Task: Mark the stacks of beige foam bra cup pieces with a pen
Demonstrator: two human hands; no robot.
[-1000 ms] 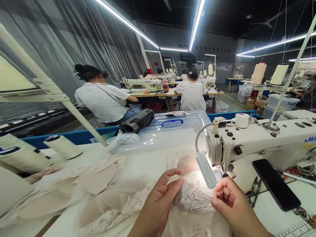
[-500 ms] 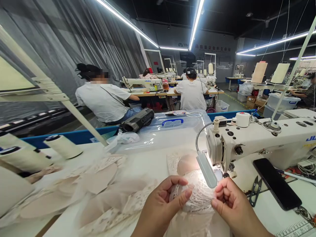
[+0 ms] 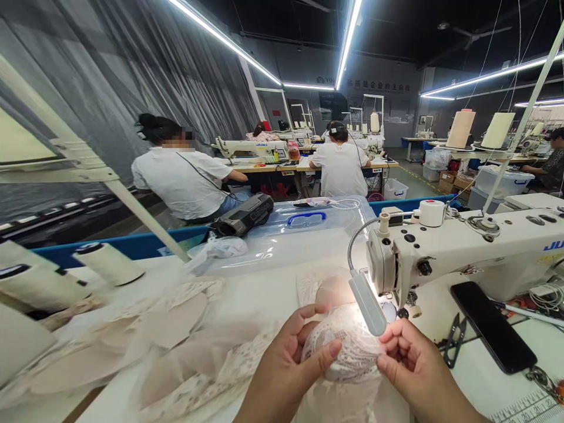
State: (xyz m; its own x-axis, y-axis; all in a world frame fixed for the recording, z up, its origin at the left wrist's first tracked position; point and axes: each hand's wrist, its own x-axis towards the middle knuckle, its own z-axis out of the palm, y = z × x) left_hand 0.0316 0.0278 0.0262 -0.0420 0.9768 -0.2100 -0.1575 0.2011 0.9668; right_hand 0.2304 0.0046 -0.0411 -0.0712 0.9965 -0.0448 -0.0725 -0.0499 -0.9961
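A pale lace-covered bra cup (image 3: 348, 341) is held up in front of the sewing machine (image 3: 458, 252), bulging toward me. My left hand (image 3: 296, 358) grips its left side, thumb on the lace and the other fingers partly hidden behind. At the right edge, my right hand (image 3: 408, 361) pinches the lace between thumb and fingertips. A grey lamp head (image 3: 368, 302) hangs just above the cup and lights it. Sheer beige fabric (image 3: 339, 402) trails below the hands, and another beige cup piece (image 3: 335, 291) lies behind them.
Beige cup and lace pieces (image 3: 176, 358) spread over the table at left, by thread cones (image 3: 110, 263). A clear lidded box (image 3: 304, 235) stands behind. Thread snips (image 3: 455, 341) and a black phone (image 3: 493, 326) lie at right. Co-workers (image 3: 180, 176) sit beyond.
My left fingers have shifted from the front of the lace toward the back of the cup. More of the rounded lace face now shows. My right hand keeps its pinch.
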